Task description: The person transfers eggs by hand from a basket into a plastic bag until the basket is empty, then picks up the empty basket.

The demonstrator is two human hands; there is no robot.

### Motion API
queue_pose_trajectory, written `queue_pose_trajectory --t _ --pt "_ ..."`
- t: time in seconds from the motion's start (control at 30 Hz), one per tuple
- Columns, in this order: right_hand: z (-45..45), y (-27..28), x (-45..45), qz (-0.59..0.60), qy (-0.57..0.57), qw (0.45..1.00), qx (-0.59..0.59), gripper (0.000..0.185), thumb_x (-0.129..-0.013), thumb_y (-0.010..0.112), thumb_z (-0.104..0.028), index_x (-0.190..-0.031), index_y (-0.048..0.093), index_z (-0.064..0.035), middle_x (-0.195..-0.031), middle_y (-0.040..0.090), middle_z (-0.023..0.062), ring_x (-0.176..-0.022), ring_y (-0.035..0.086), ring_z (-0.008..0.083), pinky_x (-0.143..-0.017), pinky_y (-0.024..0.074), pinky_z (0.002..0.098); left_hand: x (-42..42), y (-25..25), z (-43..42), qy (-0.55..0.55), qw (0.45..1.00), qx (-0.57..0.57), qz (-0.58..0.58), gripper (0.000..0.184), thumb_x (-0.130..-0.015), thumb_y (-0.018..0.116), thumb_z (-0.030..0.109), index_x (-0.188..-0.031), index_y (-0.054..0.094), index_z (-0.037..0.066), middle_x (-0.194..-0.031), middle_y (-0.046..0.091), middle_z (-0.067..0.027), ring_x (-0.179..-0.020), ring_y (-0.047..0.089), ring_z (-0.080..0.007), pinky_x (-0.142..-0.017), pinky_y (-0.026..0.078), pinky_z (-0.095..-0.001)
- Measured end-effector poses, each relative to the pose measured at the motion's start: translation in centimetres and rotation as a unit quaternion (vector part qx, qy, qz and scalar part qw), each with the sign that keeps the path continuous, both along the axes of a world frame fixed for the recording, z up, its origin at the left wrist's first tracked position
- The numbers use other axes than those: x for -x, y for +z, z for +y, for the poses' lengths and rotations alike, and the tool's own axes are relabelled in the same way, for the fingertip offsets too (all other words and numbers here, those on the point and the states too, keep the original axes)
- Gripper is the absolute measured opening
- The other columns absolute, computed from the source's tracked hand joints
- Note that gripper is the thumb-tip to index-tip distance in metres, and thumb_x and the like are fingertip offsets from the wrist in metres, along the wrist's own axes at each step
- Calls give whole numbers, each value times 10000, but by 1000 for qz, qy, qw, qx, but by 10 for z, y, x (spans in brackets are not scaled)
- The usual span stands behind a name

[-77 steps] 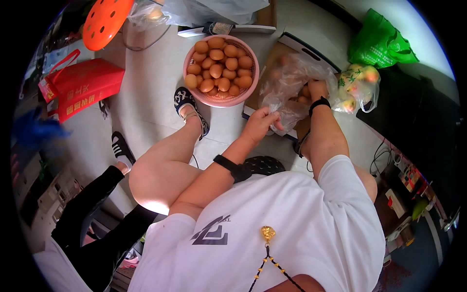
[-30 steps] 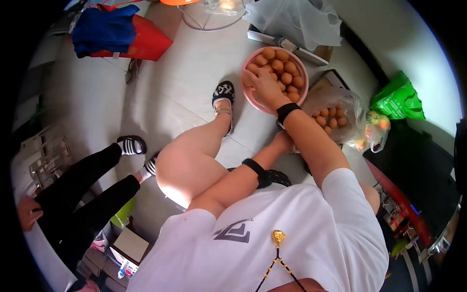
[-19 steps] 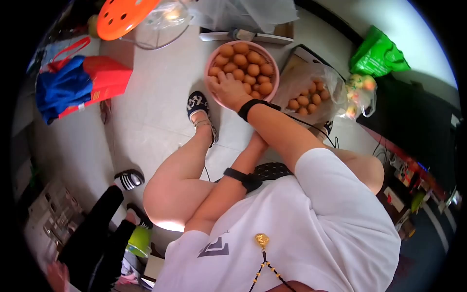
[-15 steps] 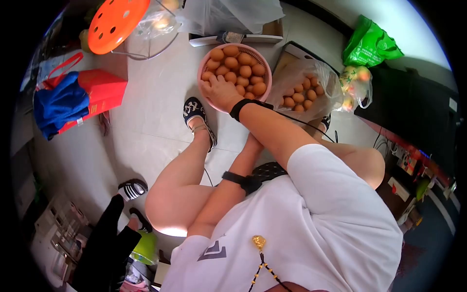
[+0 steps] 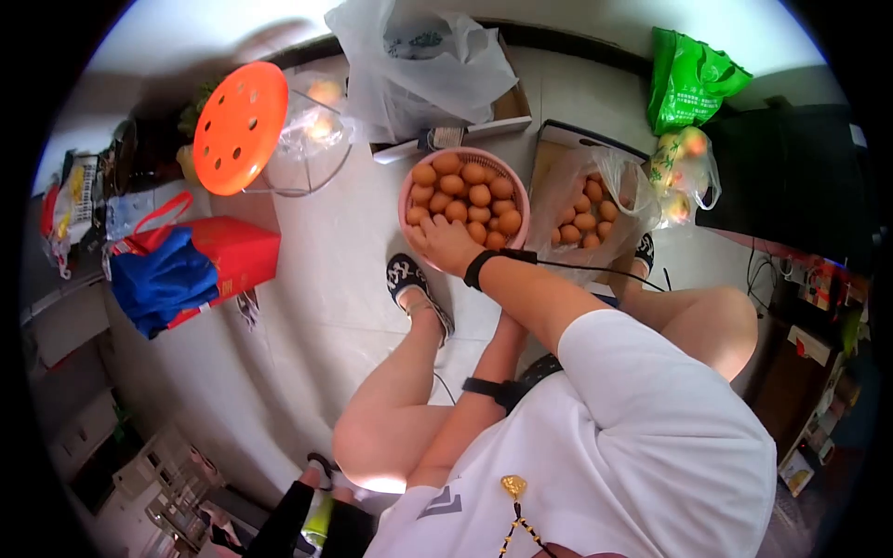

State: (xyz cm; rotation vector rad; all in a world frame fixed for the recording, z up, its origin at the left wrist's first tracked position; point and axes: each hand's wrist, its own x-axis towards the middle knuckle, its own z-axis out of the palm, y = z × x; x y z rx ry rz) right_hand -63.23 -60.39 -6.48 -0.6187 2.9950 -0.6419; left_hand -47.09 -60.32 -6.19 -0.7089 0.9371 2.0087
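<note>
My right hand (image 5: 446,244), with a black band at the wrist, reaches into the near left side of a round pink basket (image 5: 526,200). Its fingers bend down around an egg at the rim, which they mostly cover. Many brown eggs (image 5: 479,195) are heaped in the basket. My left forearm (image 5: 493,367), also banded, passes beneath the right one, and my left hand is hidden there. To the right of the basket, an open clear plastic bag (image 5: 623,219) holds several more brown eggs (image 5: 584,221).
An orange stool (image 5: 240,130) stands at the upper left, above a red bag (image 5: 246,256) with blue cloth (image 5: 163,284). Behind the basket, a white plastic bag (image 5: 419,79) lies in a box. A green bag (image 5: 693,79) and bagged fruit (image 5: 684,172) are right. A black cable (image 5: 595,269) crosses near my wrist.
The camera view has tilted and shifted, so the basket and bags appear lower and further right. My right hand stays at the basket's near left side.
</note>
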Motion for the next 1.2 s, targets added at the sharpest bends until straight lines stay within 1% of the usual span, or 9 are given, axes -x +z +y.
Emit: queue_pose_trajectory --t 0.37,0.43,0.57,0.7,0.77,0.87,1.03,1.1,1.2 --pt "5 12 6 -80 2 996 48 277 -860 571 -211 -1110 538 -96 -991 584 142 -868 599 328 -664 519 452 17 35 5 -87 993 74 39 471 -965 564 285 -1373 439 87 -1348 522 -48 -1200 497 -169 -968 417 -309" --pt "9 17 5 -58 -6 994 95 267 -855 575 -199 -1095 538 -87 -990 587 151 -872 597 344 -690 515 457 19 46 8 -163 957 156 184 448 -945 594 290 -1325 480 82 -1283 564 -43 -1130 541 -156 -884 470 -320" --pt "25 35 8 -83 5 966 247 304 -831 615 -175 -1103 532 -67 -1050 598 173 -927 588 385 -763 498 469 37 68 12 -192 973 121 33 434 -951 574 310 -1311 481 88 -1221 593 -43 -1023 611 -168 -820 520 -320" --pt "73 89 1 -200 -42 944 258 438 -802 664 -164 -1200 510 -66 -1111 595 202 -993 591 389 -826 496 443 39 54 18 -141 981 135 7 329 -943 571 311 -1185 542 90 -1022 650 -29 -831 642 -162 -690 528 -309" --pt "102 91 -10 -45 -110 940 320 550 -794 702 -235 -1276 495 -65 -1047 629 214 -930 628 372 -808 503 447 39 56 21 -129 979 153 42 252 -966 484 293 -1070 549 73 -829 652 -56 -720 618 -166 -635 502 -307" --pt "157 89 -28 -103 -182 897 389 538 -797 709 -227 -1270 493 -87 -1068 630 203 -949 643 323 -830 509 390 41 68 27 -72 983 160 53 250 -972 455 290 -1034 541 63 -742 638 -76 -699 614 -180 -614 482 -311" --pt "225 64 -74 -205 -264 862 379 535 -803 707 -249 -1267 487 -99 -1056 643 178 -950 643 297 -823 518 375 37 65 35 -33 979 196 54 284 -979 457 340 -1011 525 66 -716 625 -75 -690 611 -195 -603 457 -316" --pt "238 44 -85 -231 -289 874 315 527 -827 681 -188 -1287 460 -57 -1019 608 122 -889 623 205 -801 517 312 35 62 38 -14 979 195 60 280 -980 455 341 -1000 517 69 -708 618 -75 -695 610 -197 -610 458 -318" --pt "240 33 -93 -250 -359 858 270 547 -812 680 -202 -1290 462 -48 -1009 645 150 -919 654 280 -794 520 361 34 57 39 6 975 215 58 276 -977 460 337 -998 517 69 -698 611 -79 -689 610 -198 -616 459 -317"
